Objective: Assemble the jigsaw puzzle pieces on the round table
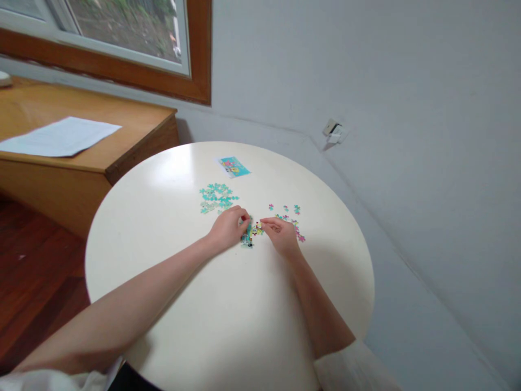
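Note:
On a round white table (244,304), a small strip of joined jigsaw puzzle pieces (247,240) lies between my hands. My left hand (230,227) is closed at its upper left edge, thumb and fingers pinching at the top of the strip. A cluster of yellow puzzle pieces (256,230) sits right beside the strip. Thumb and forefinger of my right hand (283,236) pinch a small puzzle piece (260,223) at that cluster. My right palm partly hides loose pink and multicoloured pieces (300,238) behind it.
Loose teal and pale green puzzle pieces (217,196) spread beyond my left hand. Farther back lies a picture card (234,166). A few single pieces (297,209) lie beyond my right hand. A wooden desk (142,122) with paper (65,137) stands left; a wall (427,163) borders the right.

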A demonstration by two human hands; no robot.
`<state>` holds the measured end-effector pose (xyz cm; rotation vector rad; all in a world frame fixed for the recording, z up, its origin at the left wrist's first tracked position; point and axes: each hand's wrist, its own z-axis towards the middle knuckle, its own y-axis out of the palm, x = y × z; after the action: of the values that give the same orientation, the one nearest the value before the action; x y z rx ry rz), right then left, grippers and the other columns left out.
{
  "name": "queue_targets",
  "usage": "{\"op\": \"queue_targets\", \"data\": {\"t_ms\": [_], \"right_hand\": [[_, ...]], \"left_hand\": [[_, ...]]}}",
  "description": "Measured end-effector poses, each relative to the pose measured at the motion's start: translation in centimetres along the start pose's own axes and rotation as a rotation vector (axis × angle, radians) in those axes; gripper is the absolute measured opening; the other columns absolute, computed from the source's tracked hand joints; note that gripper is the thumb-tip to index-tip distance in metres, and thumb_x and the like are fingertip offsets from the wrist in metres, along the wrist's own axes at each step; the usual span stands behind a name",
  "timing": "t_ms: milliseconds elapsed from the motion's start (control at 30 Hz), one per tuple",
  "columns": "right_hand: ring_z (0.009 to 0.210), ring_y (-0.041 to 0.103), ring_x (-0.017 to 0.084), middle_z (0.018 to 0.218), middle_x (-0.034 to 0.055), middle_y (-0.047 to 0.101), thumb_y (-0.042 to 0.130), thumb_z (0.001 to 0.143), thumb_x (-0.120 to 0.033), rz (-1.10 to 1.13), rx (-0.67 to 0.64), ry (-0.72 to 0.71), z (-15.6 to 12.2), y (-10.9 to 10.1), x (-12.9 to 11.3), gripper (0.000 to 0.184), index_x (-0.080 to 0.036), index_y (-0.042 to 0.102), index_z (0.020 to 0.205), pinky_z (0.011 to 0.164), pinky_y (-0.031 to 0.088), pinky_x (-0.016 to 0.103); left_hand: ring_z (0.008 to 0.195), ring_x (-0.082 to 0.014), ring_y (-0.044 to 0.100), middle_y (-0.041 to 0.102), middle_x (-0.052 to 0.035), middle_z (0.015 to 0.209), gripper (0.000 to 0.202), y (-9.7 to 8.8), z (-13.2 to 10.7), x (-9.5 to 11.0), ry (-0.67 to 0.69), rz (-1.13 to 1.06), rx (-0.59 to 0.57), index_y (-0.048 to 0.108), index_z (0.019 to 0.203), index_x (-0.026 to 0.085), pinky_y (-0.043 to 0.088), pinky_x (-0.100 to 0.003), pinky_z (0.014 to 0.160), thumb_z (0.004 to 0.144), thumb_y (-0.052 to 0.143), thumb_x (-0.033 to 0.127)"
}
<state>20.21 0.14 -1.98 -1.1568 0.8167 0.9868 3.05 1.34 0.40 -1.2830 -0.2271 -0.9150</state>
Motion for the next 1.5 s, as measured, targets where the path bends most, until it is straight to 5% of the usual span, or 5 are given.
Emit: {"op": "queue_targets", "data": {"t_ms": [567,867,1500], "right_hand": [[0.061,0.064,0.015,0.066,0.0042,0.068,0.056,0.069,-0.023,-0.075,-0.188,0.014,-0.2,-0.4,-0.8,0.012,-0.017,0.065,0.075,0.060,0.050,0.026],[0.059,0.062,0.012,0.064,0.0024,0.067,0.054,0.070,-0.020,-0.120,-0.263,-0.009,-0.3,-0.5,-0.8,0.010,-0.017,0.063,0.073,0.058,0.047,0.024],[0.060,0.060,0.013,0.066,0.0028,0.067,0.055,0.071,-0.023,-0.137,-0.289,-0.020,-0.4,-0.5,-0.8,0.011,-0.017,0.063,0.074,0.059,0.047,0.024]], "left_hand": [[0.074,-0.0165,0.057,0.064,-0.0037,0.078,0.015,-0.7,-0.1,0.5,-0.039,0.193,-0.188,0.065,0.076,0.018,0.039,-0.024,0.063,0.078,0.050,0.020],[0.062,-0.0160,0.056,0.062,-0.0036,0.064,0.022,-1.0,-0.2,1.0,-0.122,0.267,-0.245,0.060,0.067,0.017,0.030,-0.024,0.051,0.081,0.049,0.030],[0.066,-0.0196,0.059,0.064,-0.0054,0.065,0.025,-0.9,-0.3,1.1,-0.144,0.371,-0.310,0.060,0.065,0.019,0.033,-0.025,0.053,0.078,0.046,0.035]]}}
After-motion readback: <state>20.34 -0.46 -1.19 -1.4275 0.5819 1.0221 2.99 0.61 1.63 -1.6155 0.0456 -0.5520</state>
